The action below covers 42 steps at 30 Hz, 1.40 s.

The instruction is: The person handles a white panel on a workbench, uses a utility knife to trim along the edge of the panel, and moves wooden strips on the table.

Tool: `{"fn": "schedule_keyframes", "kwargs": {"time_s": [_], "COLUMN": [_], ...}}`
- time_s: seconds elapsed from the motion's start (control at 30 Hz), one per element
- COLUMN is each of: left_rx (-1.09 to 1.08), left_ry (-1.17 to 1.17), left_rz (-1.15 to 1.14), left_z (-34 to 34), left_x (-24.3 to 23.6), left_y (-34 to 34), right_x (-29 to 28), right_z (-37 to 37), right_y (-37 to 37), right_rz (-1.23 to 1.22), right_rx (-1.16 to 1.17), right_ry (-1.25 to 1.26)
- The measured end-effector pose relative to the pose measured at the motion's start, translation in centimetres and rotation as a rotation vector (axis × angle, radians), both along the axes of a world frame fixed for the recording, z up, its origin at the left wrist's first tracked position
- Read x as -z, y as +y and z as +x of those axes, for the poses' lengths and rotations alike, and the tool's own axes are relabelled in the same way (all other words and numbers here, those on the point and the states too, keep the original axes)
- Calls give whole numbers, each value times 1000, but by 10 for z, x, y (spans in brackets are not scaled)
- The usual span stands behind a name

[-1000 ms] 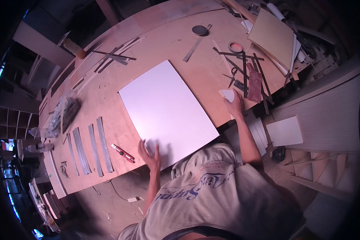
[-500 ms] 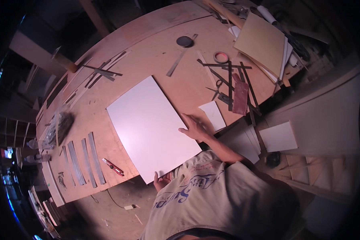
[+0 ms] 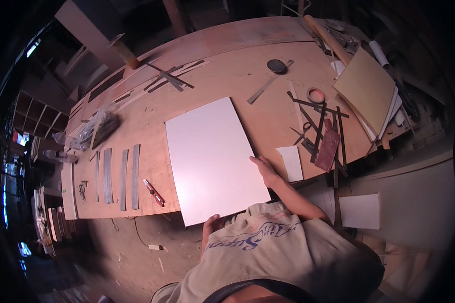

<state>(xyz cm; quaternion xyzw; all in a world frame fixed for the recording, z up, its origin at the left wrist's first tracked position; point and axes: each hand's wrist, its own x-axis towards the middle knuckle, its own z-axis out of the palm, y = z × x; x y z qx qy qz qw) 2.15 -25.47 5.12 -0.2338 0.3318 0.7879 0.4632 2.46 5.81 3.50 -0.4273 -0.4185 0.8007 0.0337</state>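
A large white rectangular panel (image 3: 215, 161) lies on the wooden worktable, its near end jutting past the front edge toward my body. My right hand (image 3: 266, 172) holds its right edge, with the fingertips at the rim and part of the hand on the far side of it. At the near edge, my left hand (image 3: 210, 226) grips the panel close to its left corner; its lower fingers are partly hidden. To the left of the panel rests a red utility knife (image 3: 154, 193). A small white offcut (image 3: 290, 162) sits just right of my right hand.
Several grey strips (image 3: 124, 179) lie at the left of the worktable (image 3: 202, 81). Dark strips, scissors (image 3: 302, 132), a tape roll (image 3: 316, 95) and a dark red block (image 3: 327, 150) crowd the right. Farther off are a round dark disc (image 3: 276, 66) and tan sheets (image 3: 366, 91).
The whole view has turned and shifted, so the table sits lower and farther right. My right hand has drawn back from the panel's face to its edge. My left hand stays at the near edge.
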Motion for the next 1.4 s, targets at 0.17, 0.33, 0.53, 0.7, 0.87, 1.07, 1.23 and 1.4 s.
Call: {"fn": "schedule_keyframes", "kwargs": {"time_s": [0.17, 0.33, 0.53, 0.7, 0.87, 1.07, 1.23, 1.4], "left_rx": [-89, -185, -61, -2, 26, -10, 53, 113], "left_ry": [117, 124, 244, 300, 342, 351, 358, 379], "left_rz": [-155, 8, 113, 169, 271, 391, 525, 438], "left_z": [-10, -27, -79, -113, -184, -305, -378, -399], "left_x": [-12, -8, -3, -5, -5, -21, -25, -4], "left_y": [-3, -17, 16, 81, 166, 301, 404, 442], "right_x": [-6, -5, -47, -69, -48, -52, -3, 34], "right_z": [-5, -17, -31, -22, -80, -176, -194, -184], "right_y": [-1, -11, 14, 53, 136, 261, 339, 383], "right_rz": [142, -80, -163, -96, -131, -124, 347, 1605], "right_rx": [-159, -32, -7, -94, -106, -79, 379, 150], "right_ry": [163, 182, 327, 518, 618, 685, 267, -332]}}
